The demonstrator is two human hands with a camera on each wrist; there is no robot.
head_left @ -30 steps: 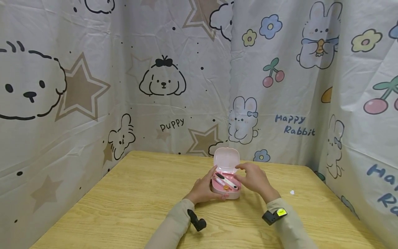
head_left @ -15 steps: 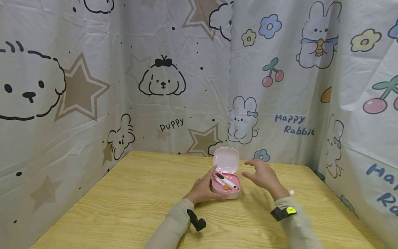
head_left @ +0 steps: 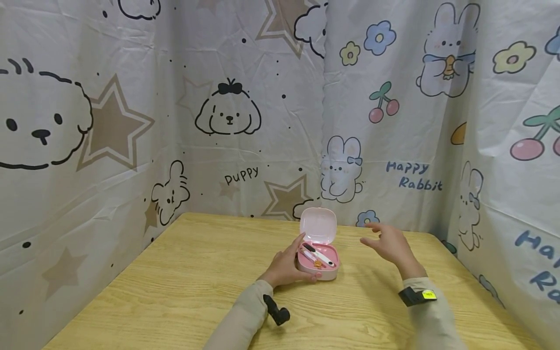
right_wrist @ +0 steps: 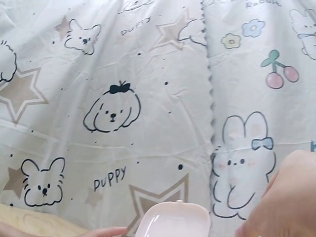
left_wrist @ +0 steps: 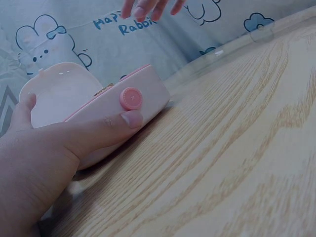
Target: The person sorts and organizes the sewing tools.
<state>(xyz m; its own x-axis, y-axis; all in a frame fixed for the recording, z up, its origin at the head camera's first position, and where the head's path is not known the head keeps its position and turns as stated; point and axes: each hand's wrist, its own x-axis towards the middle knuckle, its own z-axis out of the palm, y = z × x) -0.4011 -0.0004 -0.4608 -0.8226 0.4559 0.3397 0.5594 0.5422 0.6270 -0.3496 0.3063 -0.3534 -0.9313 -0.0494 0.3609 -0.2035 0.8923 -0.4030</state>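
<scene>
My left hand (head_left: 283,265) holds a small pink case (head_left: 327,275) by its left side on the table. In the left wrist view its thumb lies along the front wall, just under a round pink button (left_wrist: 131,98). The lid (head_left: 318,225) stands raised at the back. Inside lie a slim white stick (head_left: 323,256) with a black end, a thinner pinkish stick beside it and a small gold-orange piece (head_left: 318,263). My right hand (head_left: 392,247) is in the air right of the case, fingers loosely bent, holding nothing.
The case stands on a light wooden table (head_left: 210,272). A small white piece (left_wrist: 219,53) lies on the table at the right, seen in the left wrist view. Printed curtains (head_left: 245,146) enclose the table at the back and both sides.
My right hand has drawn away from the open case and moved right, now covering the small white piece in the head view. The left hand and case have stayed put.
</scene>
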